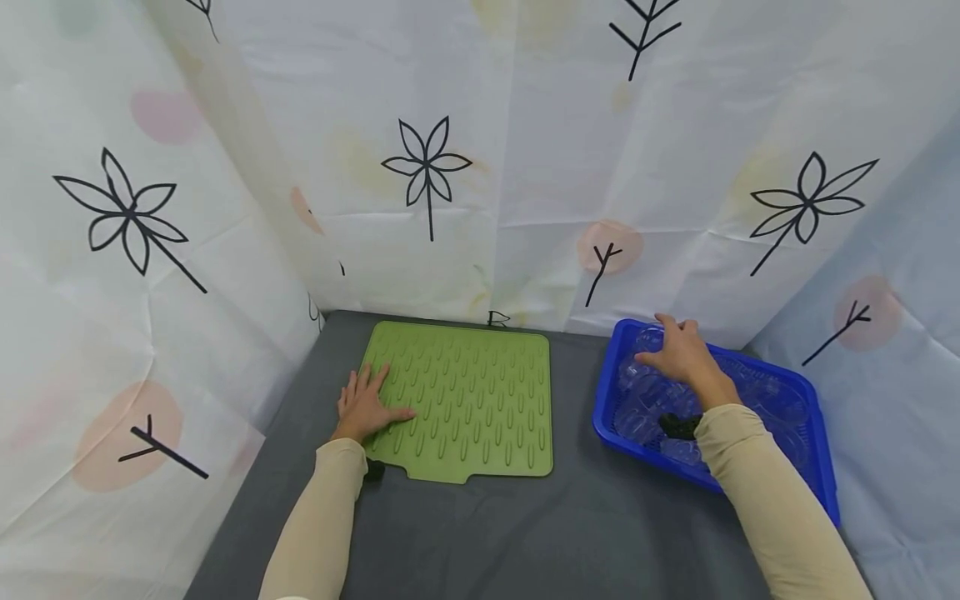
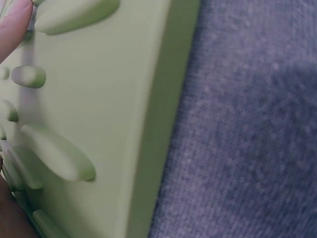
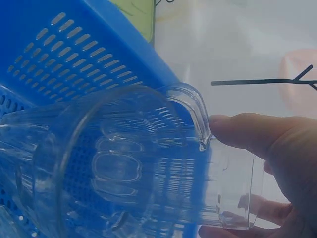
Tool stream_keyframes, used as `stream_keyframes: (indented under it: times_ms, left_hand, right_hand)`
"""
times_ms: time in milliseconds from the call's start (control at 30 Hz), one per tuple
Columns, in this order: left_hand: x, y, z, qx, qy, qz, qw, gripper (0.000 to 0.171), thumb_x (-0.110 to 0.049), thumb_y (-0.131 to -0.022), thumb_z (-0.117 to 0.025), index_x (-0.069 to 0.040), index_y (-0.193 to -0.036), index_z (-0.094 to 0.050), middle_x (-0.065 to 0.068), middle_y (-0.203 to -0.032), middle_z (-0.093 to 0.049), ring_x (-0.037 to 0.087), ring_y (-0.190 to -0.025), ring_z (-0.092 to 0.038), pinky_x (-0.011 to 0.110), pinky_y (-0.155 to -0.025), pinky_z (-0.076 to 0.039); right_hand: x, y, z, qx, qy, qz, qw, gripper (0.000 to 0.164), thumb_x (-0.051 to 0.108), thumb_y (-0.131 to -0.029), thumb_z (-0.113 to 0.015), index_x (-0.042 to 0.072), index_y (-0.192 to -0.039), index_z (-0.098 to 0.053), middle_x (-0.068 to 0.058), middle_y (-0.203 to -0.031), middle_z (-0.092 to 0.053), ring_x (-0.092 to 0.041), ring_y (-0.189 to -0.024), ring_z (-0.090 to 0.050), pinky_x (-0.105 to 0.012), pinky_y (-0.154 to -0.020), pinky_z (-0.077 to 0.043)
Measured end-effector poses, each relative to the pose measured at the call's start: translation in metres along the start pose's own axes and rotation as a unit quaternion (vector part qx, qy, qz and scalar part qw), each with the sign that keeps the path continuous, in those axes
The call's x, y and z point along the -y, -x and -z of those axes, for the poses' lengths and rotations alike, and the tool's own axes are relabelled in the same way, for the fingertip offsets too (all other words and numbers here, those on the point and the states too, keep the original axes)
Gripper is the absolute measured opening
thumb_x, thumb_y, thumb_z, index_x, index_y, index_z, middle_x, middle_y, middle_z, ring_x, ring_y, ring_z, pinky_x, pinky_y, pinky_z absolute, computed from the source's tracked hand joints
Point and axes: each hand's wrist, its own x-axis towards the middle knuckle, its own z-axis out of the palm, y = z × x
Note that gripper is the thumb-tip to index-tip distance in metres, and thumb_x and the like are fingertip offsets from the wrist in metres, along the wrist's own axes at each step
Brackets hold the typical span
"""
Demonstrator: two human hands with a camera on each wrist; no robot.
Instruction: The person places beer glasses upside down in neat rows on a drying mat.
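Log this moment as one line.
left hand: fingers spread on green mat | right hand: grips clear cup at blue basket | green mat: on grey surface

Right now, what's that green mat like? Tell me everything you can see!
The green mat is a flat, squarish sheet with rounded corners, covered in rows of long raised bumps, with a wide tab on its near edge. It looks like rubber or silicone. It lies flat on the dark gray cloth, left of the blue basket and apart from it. The left hand rests on its left side, fingers spread.
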Motion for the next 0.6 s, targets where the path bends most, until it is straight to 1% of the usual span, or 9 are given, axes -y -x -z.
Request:
stream_keyframes:
  times_ms: [167,233,367,467,600]
  left_hand:
    - [0.003,-0.003,-0.004,0.0,0.0,-0.003,1.0,0.123,-0.072,-0.071,-0.08,-0.023,-0.165,-0.02,0.02,-0.173,-0.001,0.048,-0.158,0.009,0.075,-0.121,-0.003]
    - [0.004,-0.004,-0.006,0.001,-0.008,-0.002,1.0,0.123,-0.074,-0.07,-0.078,-0.024,-0.165,-0.019,0.019,-0.173,0.0,0.047,-0.158,0.009,0.074,-0.121,-0.003]
    - [0.004,-0.004,-0.007,0.003,-0.007,0.003,1.0,0.123,-0.074,-0.07,-0.079,-0.026,-0.165,-0.019,0.017,-0.173,0.0,0.045,-0.159,0.01,0.073,-0.122,-0.002]
    - [0.004,-0.003,-0.005,0.004,-0.004,0.006,1.0,0.122,-0.072,-0.071,-0.08,-0.026,-0.165,-0.019,0.017,-0.173,0.001,0.046,-0.158,0.011,0.073,-0.122,-0.001]
    - [0.005,-0.002,-0.003,0.002,-0.006,0.005,1.0,0.122,-0.072,-0.071,-0.079,-0.025,-0.166,-0.018,0.018,-0.173,0.001,0.046,-0.158,0.011,0.074,-0.121,-0.001]
  right_hand:
    - [0.004,0.007,0.009,-0.002,0.011,0.011,1.0,0.088,0.031,-0.097,-0.068,0.005,-0.163,-0.017,-0.048,-0.143,-0.019,-0.063,-0.121,-0.042,-0.069,-0.09,-0.048]
    - [0.005,0.01,0.012,-0.004,0.015,0.013,1.0,0.086,0.031,-0.097,-0.068,0.006,-0.163,-0.019,-0.048,-0.142,-0.02,-0.063,-0.12,-0.043,-0.069,-0.088,-0.048]
    - [0.009,0.015,0.017,-0.008,0.021,0.02,1.0,0.083,0.033,-0.096,-0.069,0.007,-0.162,-0.024,-0.047,-0.141,-0.021,-0.062,-0.118,-0.045,-0.068,-0.085,-0.048]
    - [0.012,0.018,0.022,-0.013,0.027,0.025,0.999,0.082,0.034,-0.095,-0.07,0.007,-0.16,-0.027,-0.047,-0.141,-0.022,-0.06,-0.114,-0.047,-0.066,-0.082,-0.049]
    - [0.017,0.02,0.028,-0.027,0.034,0.033,0.999,0.081,0.037,-0.094,-0.07,0.007,-0.157,-0.03,-0.046,-0.139,-0.025,-0.059,-0.112,-0.049,-0.066,-0.082,-0.05]
